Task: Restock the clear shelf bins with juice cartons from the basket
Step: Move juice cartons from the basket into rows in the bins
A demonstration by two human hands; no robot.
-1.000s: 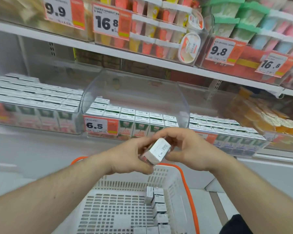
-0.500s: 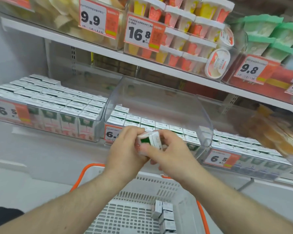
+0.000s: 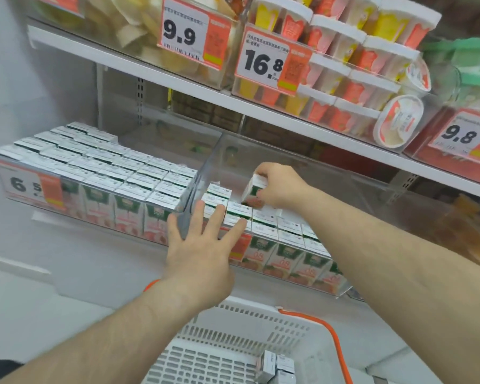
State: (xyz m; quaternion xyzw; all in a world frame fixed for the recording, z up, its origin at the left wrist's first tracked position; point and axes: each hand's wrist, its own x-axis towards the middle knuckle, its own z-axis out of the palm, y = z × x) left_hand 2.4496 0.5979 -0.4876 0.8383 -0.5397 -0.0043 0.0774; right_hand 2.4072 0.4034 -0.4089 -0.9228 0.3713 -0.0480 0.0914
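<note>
My right hand [image 3: 279, 185] grips a small white-and-green juice carton [image 3: 254, 189], tilted, inside the middle clear bin [image 3: 261, 159] just above the rows of cartons [image 3: 263, 228] standing there. My left hand [image 3: 200, 245] is spread open with straight fingers in front of that bin's left front corner, holding nothing. Below, the white basket [image 3: 233, 328] with an orange handle holds a few more cartons [image 3: 277, 365] at its right side.
The left clear bin [image 3: 94, 173] is packed full of the same cartons. The back half of the middle bin holds no cartons. Above it runs a white shelf [image 3: 233, 103] with price tags and tubs of dessert cups. More goods sit at the right.
My left hand let go of the carton and opened. My right hand carried the carton forward into the middle bin. The view shifted left and closer to the shelf.
</note>
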